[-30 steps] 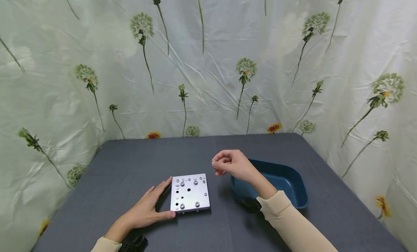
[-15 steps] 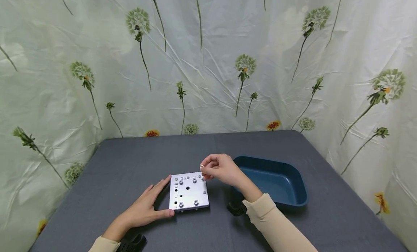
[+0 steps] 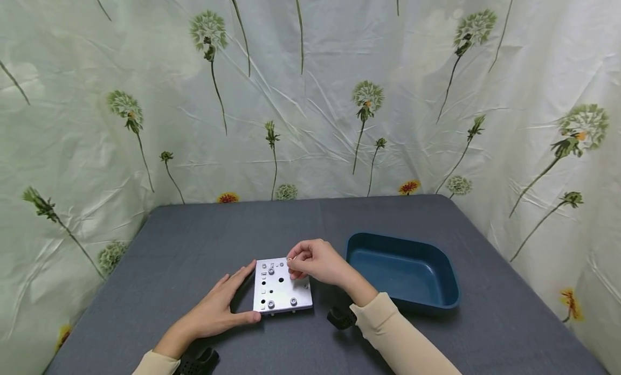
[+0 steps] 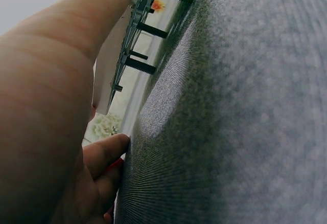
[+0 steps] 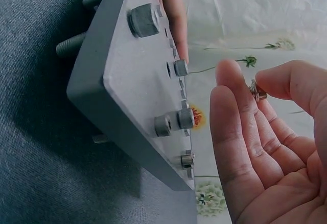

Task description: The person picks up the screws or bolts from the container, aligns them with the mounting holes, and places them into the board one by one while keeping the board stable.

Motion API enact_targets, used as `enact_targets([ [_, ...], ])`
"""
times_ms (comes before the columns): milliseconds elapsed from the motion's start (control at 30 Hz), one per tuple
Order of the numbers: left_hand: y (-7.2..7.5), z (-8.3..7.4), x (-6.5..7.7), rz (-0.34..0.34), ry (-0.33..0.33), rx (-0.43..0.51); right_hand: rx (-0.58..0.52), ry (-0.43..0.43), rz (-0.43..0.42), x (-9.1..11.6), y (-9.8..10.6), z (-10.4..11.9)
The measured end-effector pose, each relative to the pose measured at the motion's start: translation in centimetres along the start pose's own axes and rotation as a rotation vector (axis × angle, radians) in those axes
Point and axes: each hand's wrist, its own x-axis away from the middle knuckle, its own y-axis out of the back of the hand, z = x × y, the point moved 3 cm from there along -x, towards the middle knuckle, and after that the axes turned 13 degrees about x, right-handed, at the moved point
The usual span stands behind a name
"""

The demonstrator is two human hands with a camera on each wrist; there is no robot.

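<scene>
A square metal plate point(image 3: 283, 294) with several holes and screw heads lies on the table. Threaded bolt ends point(image 4: 140, 65) stick out of its underside in the left wrist view. My left hand point(image 3: 218, 307) is spread along the plate's left side, thumb at the near corner and forefinger at the far one. Over the plate's far right part is my right hand point(image 3: 317, 263), pinching a small metal screw point(image 5: 259, 91) between thumb and fingers. In the right wrist view the screw is apart from the plate's face. This hand hides the plate's far right corner in the head view.
A deep blue plastic bin point(image 3: 427, 249) stands to the right of the plate, behind my right forearm. Dark grey cloth covers the table point(image 3: 233, 229). A flowered curtain point(image 3: 320, 95) hangs behind and at both sides.
My right hand has moved left from beside the bin to over the plate, carrying the pinched screw and coming lower. My left hand and the plate have stayed in place.
</scene>
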Motion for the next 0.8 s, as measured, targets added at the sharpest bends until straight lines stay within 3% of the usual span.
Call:
enact_targets([
  [533,0.1,0.1,0.1,-0.003,-0.032,0.006,-0.018,0.008,0.058,-0.3,-1.2,-0.2],
  [800,0.0,0.2,0.0,-0.004,-0.014,0.006,-0.03,-0.018,0.087,-0.5,-1.7,-0.5],
])
